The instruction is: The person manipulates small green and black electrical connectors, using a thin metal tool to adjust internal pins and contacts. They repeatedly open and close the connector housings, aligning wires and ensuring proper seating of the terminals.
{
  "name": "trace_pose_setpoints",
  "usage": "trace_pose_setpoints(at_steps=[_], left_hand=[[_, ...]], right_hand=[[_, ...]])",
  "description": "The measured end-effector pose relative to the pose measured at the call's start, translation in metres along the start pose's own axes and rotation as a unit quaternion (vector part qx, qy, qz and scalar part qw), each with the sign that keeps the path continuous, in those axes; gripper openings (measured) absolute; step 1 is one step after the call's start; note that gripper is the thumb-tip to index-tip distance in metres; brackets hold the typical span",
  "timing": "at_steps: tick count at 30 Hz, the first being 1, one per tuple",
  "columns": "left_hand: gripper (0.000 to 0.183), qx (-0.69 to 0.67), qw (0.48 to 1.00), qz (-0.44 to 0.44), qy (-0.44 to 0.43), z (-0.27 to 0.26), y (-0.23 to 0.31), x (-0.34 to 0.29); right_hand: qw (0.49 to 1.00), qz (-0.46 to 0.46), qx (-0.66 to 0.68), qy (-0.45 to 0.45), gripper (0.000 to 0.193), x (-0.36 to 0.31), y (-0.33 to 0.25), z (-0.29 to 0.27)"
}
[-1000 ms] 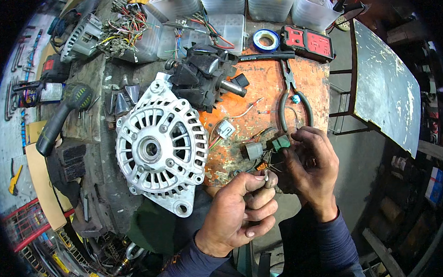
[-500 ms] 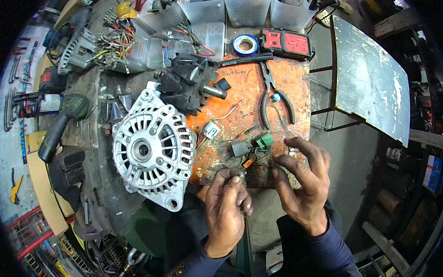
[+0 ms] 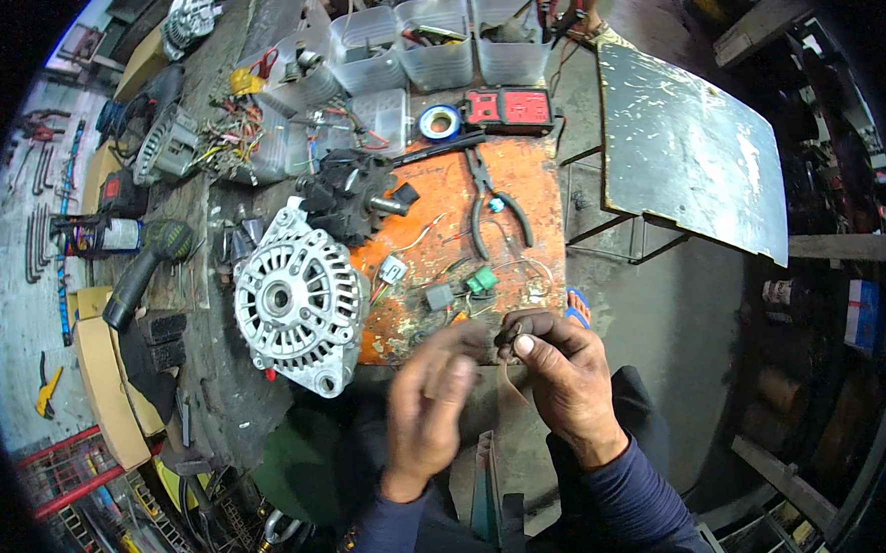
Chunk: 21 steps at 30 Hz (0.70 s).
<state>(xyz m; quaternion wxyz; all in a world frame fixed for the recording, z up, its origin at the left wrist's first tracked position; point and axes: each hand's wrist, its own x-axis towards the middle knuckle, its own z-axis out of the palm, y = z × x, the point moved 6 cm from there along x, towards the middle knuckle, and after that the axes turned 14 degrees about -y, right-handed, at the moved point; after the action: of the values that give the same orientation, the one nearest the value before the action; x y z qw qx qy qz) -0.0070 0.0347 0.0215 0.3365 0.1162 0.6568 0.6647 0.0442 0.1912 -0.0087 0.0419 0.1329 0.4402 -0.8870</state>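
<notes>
Apparently the step in hand is close finger work on a small dark piece, lower centre of the frame. R hand pinches it btwn thumb & fingers, w/ a thin wire hanging under the grip; can't tell if wire & piece are joined. L hand is blurred, fingers loosely stretched toward R fingertips; can't tell if it has anything. Next move prob. calls for a firm R pinch & careful L fingertips, since the piece is tiny & easily dropped.

Mid-frame, on the orange part of the table, sit a white plug, grey plug & green plug, w/ pliers above them.

Containers: four clear bins run along the top of the frame. First bin has grey metal parts; second bin, some dark bits, too small to ID; third bin, what look like hand tools; fourth bin, a long greyish item, rest unclear. Below them, upper left of centre, a flat clear box has a few coloured wires, w/ a big wire bundle to its left.
</notes>
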Motion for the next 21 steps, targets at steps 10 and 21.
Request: trace_pose_setpoints(at_steps=[10, 21], left_hand=[[0.053, 0.51, 0.854, 0.018, 0.098, -0.012, 0.003, 0.05], [0.05, 0.548, 0.831, -0.005, 0.098, -0.016, 0.001, 0.05]], right_hand=[[0.998, 0.051, 0.035, -0.006, 0.015, 0.0, 0.006, -0.034], [0.999, 0.045, -0.011, -0.016, 0.01, 0.01, 0.019, -0.042]])
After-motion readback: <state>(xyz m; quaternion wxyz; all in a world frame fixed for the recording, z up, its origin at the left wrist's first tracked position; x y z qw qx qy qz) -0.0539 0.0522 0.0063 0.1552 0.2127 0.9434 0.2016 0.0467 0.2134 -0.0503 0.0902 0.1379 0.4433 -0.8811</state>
